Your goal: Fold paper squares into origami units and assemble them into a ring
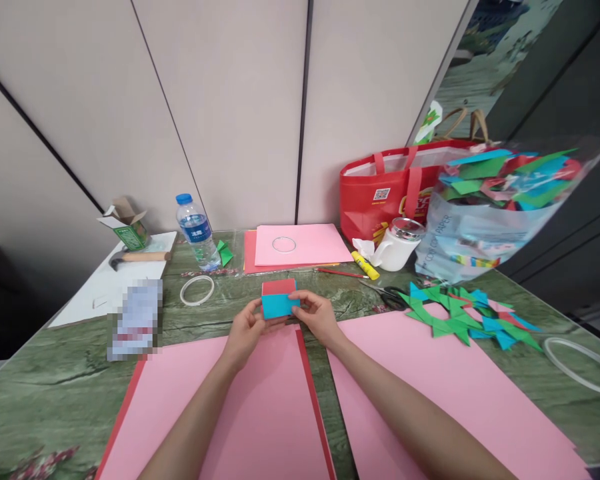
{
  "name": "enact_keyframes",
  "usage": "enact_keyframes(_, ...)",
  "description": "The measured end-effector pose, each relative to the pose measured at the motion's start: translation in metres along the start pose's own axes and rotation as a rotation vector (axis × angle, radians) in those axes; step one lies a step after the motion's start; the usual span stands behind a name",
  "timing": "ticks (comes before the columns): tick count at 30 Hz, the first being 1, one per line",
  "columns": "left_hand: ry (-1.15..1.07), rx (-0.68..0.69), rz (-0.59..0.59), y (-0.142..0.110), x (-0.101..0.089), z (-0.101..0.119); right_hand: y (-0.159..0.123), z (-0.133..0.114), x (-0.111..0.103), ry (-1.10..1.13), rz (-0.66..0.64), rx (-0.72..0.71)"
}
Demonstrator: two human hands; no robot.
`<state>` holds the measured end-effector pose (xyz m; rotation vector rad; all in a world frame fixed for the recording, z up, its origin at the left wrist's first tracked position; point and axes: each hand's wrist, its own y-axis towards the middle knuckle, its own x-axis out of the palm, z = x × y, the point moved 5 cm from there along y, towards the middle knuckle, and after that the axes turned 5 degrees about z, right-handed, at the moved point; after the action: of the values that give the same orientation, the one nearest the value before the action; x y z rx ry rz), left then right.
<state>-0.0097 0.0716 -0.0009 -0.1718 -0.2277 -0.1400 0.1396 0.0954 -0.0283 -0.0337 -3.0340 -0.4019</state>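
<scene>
Between my two hands is a small folded paper box, blue on its near face and red on top. My left hand grips its lower left side, with fingers reaching underneath. On the right edge, my right hand pinches it between thumb and fingers. The box is held just above the far edge of a large pink paper sheet that has a red sheet showing under it. A second stack of pink paper lies below my right forearm.
Folded paper pieces, black scissors, a glue stick and a white mug lie to the right, before a red bag and a filled plastic bag. Leftward are a bottle, white ring and hammer.
</scene>
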Motion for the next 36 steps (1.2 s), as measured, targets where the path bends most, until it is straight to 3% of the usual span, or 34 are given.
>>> enact_keyframes(6, 0.075, -0.023, 0.122, 0.0, -0.009, -0.001, -0.002, -0.002, 0.003, 0.005, -0.026, -0.015)
enact_keyframes(15, 0.015, -0.046, 0.094, 0.003, -0.01, -0.007, -0.002, -0.002, 0.003, -0.024, -0.013, -0.036)
enact_keyframes(23, 0.044, -0.049, 0.135, 0.0, -0.005, -0.009, -0.006, 0.0, 0.007, 0.043, -0.051, 0.088)
enact_keyframes(36, 0.027, -0.038, 0.097, 0.001, -0.005, -0.013, -0.005, -0.006, 0.005, -0.049, -0.033, -0.002)
